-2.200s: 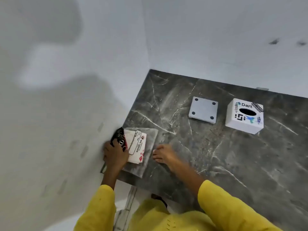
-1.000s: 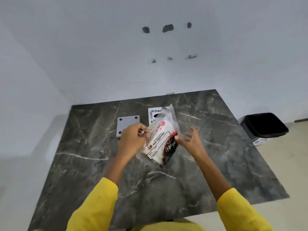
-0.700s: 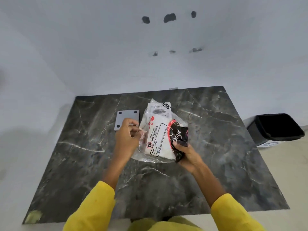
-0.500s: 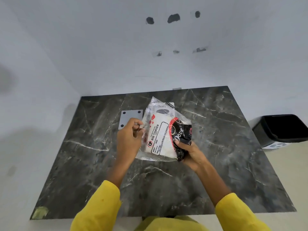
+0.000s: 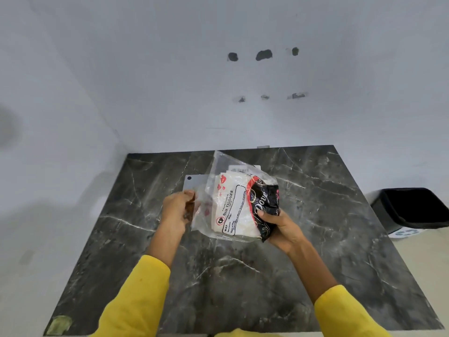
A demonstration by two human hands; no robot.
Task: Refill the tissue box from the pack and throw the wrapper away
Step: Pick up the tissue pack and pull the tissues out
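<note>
Near edge: two yellow sleeves (image 5: pixel 136 297) reach in over the dark marble desk (image 5: pixel 243 276).

Right hand (image 5: pixel 283 226): grip closed around the near right corner of the tissue pack (image 5: pixel 239 205), thumb on top pressing the black printed end, fingers curled underneath. Pack is lifted off the desk, tilted, label up, roughly mid-desk.

Left hand (image 5: pixel 178 210): fingers pressed together in a pinch on the loose clear wrapper (image 5: pixel 218 166) edge at the pack's left side. Film is pulled out to the left there, away from the white tissues inside. Wrapper's far end stands up empty and transparent.

Just beyond the left hand: grey plate (image 5: pixel 193 182) flat on the desk, one dark dot visible at its corner, partly seen through the film.

Behind the pack: tissue box (image 5: pixel 239 169), mostly hidden, only a white strip of it shows through the plastic.

Right of the desk, on the floor: black bin (image 5: pixel 410 207), open-topped.

Far: pale wall (image 5: pixel 218 93) with a few dark holes.
</note>
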